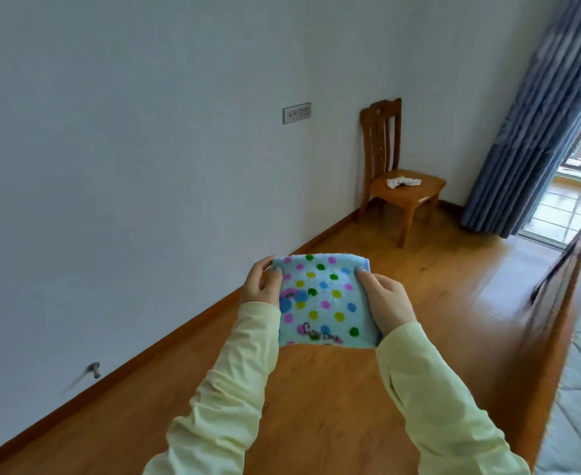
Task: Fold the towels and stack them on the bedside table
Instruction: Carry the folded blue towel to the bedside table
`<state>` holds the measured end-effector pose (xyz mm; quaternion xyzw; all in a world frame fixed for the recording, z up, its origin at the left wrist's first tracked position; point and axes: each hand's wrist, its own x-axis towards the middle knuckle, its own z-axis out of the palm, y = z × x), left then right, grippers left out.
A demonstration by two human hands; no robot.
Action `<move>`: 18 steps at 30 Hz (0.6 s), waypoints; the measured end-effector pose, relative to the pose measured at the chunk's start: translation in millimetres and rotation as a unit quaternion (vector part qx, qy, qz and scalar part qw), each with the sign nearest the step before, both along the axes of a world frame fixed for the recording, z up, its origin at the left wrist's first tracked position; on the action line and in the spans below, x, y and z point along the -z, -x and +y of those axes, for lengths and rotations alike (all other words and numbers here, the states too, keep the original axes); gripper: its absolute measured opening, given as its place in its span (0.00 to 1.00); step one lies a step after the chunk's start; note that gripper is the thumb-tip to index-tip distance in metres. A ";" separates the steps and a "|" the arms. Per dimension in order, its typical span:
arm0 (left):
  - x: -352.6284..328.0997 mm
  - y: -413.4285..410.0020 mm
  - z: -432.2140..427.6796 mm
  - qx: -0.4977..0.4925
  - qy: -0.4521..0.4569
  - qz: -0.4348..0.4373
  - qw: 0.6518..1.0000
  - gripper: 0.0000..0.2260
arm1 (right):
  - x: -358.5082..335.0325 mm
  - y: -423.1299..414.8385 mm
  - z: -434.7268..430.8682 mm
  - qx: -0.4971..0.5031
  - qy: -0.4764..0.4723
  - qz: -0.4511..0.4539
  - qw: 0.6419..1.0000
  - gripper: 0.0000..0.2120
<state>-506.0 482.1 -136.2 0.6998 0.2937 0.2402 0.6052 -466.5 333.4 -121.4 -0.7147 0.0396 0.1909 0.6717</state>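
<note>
**Soft Towel, Held at Both Sides**

Because the spotted towel is soft and light, it should sag and come undone unless both sides are pinched. It hangs in the air between the two hands, above the wooden floor. The left hand grips its near side, thumb on top; the right hand clamps the other. Best hold, I judge: the upper corners, where the layers meet. No bedside table is in view.
</note>
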 end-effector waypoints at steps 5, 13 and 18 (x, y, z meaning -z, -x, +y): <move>-0.9 -72.0 -4.4 0.065 0.013 0.013 0.998 0.12 | -1.7 -53.4 -6.4 0.062 0.005 0.001 0.998 0.10; 6.7 -207.8 -1.4 0.187 -0.017 0.024 0.982 0.13 | 7.2 -152.4 -5.6 0.184 -0.001 -0.018 0.983 0.10; 0.4 -291.8 2.6 0.262 -0.021 0.028 0.964 0.13 | 7.4 -217.8 1.7 0.258 -0.004 -0.024 0.966 0.11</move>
